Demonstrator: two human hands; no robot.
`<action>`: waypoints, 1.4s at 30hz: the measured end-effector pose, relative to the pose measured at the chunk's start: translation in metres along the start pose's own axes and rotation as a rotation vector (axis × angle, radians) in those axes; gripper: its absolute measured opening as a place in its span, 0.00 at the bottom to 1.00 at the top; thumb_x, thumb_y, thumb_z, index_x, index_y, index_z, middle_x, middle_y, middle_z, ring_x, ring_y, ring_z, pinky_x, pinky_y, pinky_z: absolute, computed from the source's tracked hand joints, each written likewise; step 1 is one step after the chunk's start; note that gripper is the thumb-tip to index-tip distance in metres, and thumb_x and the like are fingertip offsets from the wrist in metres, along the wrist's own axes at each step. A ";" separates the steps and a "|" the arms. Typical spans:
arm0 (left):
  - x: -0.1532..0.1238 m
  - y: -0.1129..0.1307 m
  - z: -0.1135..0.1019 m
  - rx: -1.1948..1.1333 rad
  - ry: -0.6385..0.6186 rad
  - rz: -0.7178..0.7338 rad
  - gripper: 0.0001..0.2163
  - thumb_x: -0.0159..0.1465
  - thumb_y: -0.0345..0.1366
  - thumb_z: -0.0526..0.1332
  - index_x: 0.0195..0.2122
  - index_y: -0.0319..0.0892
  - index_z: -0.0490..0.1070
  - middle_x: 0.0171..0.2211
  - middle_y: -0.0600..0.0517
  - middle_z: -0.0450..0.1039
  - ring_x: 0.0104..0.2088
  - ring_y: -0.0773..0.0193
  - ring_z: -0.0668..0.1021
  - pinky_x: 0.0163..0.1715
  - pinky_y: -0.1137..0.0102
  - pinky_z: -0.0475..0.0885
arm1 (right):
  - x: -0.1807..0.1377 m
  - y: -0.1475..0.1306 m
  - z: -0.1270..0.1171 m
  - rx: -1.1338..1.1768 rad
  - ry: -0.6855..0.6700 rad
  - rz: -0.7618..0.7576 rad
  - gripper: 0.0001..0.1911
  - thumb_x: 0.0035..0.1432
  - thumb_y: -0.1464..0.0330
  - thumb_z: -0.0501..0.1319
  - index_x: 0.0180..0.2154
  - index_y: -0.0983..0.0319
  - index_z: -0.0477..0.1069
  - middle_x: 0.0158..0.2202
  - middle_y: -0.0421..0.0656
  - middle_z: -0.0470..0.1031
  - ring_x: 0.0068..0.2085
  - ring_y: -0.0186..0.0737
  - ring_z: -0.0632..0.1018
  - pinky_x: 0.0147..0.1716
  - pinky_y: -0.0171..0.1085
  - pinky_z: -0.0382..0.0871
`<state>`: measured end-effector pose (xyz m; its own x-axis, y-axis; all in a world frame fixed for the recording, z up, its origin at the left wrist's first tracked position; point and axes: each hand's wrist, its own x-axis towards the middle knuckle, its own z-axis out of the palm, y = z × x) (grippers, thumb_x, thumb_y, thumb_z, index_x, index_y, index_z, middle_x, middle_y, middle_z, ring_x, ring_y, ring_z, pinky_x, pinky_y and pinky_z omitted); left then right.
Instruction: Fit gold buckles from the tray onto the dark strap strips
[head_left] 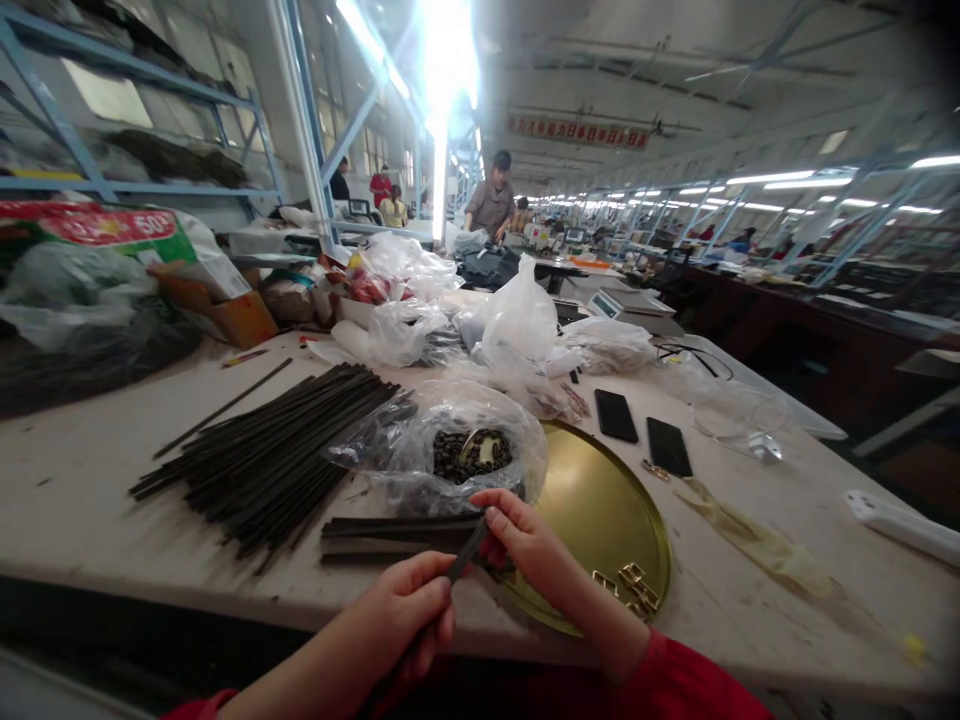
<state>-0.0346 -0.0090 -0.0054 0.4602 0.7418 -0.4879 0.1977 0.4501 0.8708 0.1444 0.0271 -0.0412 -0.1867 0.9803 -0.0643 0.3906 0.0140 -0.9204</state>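
Note:
A dark flat strip runs between my two hands at the front of the table. My left hand is closed around its lower part, and my right hand pinches the upper end. Whether a small part sits in the right fingertips I cannot tell. Just behind lies a clear plastic bag with small dark pieces inside. Several more strips lie left of my right hand. Under and beside my right forearm is a round gold tray with several small gold rectangular buckles.
A big fan of dark strips covers the table's left side. Two phones and small scissors lie beyond the tray. White plastic bags are heaped at the back, near a scale. A person stands farther off.

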 end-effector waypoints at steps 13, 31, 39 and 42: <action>0.028 -0.004 -0.024 -0.245 0.151 -0.042 0.17 0.53 0.42 0.56 0.40 0.38 0.64 0.16 0.61 0.65 0.10 0.78 0.59 0.08 0.82 0.50 | 0.118 0.028 -0.029 -0.894 -0.073 0.042 0.09 0.56 0.70 0.55 0.37 0.65 0.72 0.41 0.54 0.73 0.43 0.49 0.74 0.41 0.40 0.63; 0.013 0.002 -0.006 -0.299 0.145 0.003 0.16 0.53 0.37 0.55 0.42 0.37 0.64 0.18 0.60 0.66 0.12 0.77 0.59 0.09 0.81 0.51 | 0.106 0.021 -0.042 -0.543 0.050 -0.017 0.02 0.48 0.74 0.61 0.29 0.64 0.70 0.33 0.46 0.74 0.41 0.43 0.73 0.41 0.39 0.63; 0.012 -0.002 0.001 -0.013 0.194 0.170 0.23 0.53 0.50 0.56 0.42 0.37 0.66 0.14 0.62 0.62 0.11 0.76 0.57 0.12 0.79 0.50 | 0.021 -0.007 -0.028 0.287 0.027 0.018 0.17 0.54 0.60 0.55 0.42 0.64 0.68 0.34 0.44 0.76 0.30 0.32 0.76 0.31 0.34 0.69; 0.011 -0.003 0.002 0.110 0.194 0.210 0.22 0.55 0.51 0.54 0.41 0.36 0.67 0.13 0.62 0.59 0.11 0.75 0.56 0.12 0.78 0.49 | -0.004 -0.011 -0.021 0.809 0.008 0.123 0.20 0.43 0.59 0.66 0.37 0.63 0.71 0.28 0.40 0.75 0.25 0.29 0.74 0.29 0.32 0.68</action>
<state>-0.0281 -0.0030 -0.0135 0.3290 0.8987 -0.2899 0.2132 0.2283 0.9499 0.1595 0.0270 -0.0231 -0.1774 0.9670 -0.1830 -0.3643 -0.2372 -0.9006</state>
